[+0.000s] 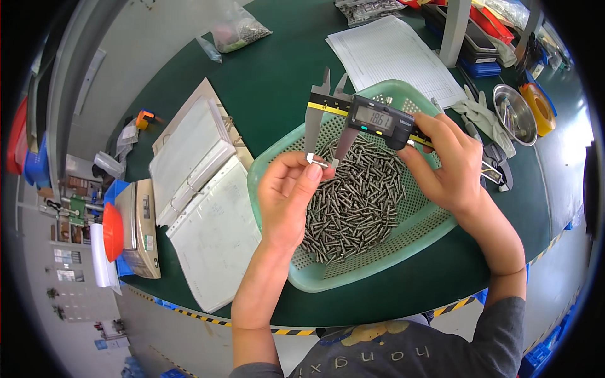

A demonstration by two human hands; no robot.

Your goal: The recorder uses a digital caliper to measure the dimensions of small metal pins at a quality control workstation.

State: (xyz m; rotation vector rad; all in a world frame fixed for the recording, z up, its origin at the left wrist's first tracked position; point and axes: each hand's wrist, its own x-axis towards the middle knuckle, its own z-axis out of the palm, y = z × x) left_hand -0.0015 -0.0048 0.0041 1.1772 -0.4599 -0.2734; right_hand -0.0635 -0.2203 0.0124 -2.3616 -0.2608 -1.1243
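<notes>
My right hand (444,160) grips a digital caliper (378,120) with a black body and a lit display. The caliper's jaws point toward me, spread a little apart. Between their tips lies a small metal pin (320,164), pinched by the thumb and fingers of my left hand (287,195). Both hands are over a pale green plastic basket (353,275) with perforated walls. Inside the basket lies a heap of similar metal pins (356,208).
Left of the basket lies an open ring binder (211,236); beyond it stands a scale (142,230) with a red tray (113,232). Printed sheets (394,60), gloves (482,120) and a metal bowl (515,113) are at the far right. A bag of parts (239,31) sits at the back.
</notes>
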